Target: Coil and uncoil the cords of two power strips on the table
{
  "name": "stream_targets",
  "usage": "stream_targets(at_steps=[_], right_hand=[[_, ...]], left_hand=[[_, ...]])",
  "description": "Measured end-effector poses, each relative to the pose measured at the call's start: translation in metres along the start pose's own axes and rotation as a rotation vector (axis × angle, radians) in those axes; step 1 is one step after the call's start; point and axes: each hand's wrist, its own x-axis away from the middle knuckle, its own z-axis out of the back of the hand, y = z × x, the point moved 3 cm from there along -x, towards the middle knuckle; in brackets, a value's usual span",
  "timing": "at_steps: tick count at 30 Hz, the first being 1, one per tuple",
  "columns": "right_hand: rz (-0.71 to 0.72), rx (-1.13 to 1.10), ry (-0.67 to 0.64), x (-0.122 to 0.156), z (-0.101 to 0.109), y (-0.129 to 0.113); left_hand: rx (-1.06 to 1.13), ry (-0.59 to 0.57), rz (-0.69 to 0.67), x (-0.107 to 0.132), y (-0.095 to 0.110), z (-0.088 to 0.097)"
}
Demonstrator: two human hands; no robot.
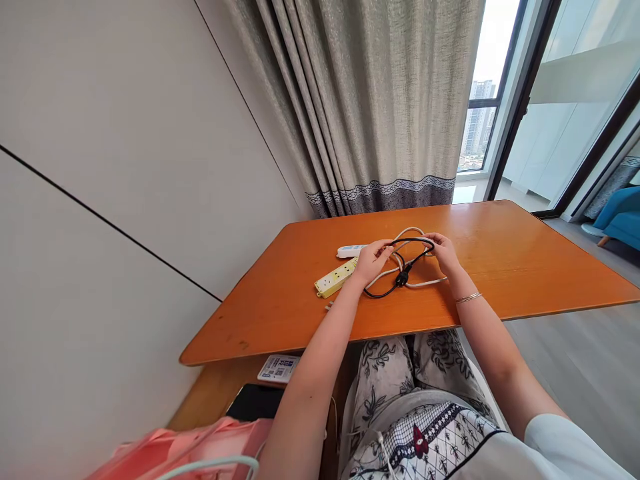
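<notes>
So the skinny black power cord (411,239) loops over the orange-brown wooden counter (530,267), top stretch running crosswise between left grip (373,260) and right grip (444,253), both pinching it, chunky black plug (402,278) body-side, bit nearer the left.

My single view looks from the person's head, forward and steeply down. I see the tabletop (525,267) close below, the curtain (395,100) farther off.
</notes>
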Motion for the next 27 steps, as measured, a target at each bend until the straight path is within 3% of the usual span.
stream_targets(at_steps=[4,7,9,14,22,24,27], right_hand=[[-0.010,-0.048,-0.005,0.000,0.000,0.000],[-0.006,-0.002,-0.006,0.000,0.000,0.001],[0.012,0.024,-0.006,0.000,0.000,0.001],[0.068,0.072,-0.015,0.003,-0.003,-0.001],[0.158,0.163,-0.112,0.010,-0.009,-0.008],[0.171,0.167,-0.136,0.012,-0.010,-0.011],[0.178,0.171,-0.226,0.017,-0.014,-0.014]], left_hand=[[0.129,0.109,0.131,-0.003,-0.028,0.019],[-0.047,0.186,0.238,-0.001,-0.047,0.032],[-0.174,0.155,0.275,0.001,-0.054,0.034],[-0.185,-0.062,0.166,0.000,-0.050,0.012],[-0.210,-0.241,0.109,-0.011,-0.029,-0.026],[-0.238,-0.215,0.149,-0.012,-0.029,-0.027],[-0.234,-0.030,0.217,-0.011,-0.029,-0.020]])
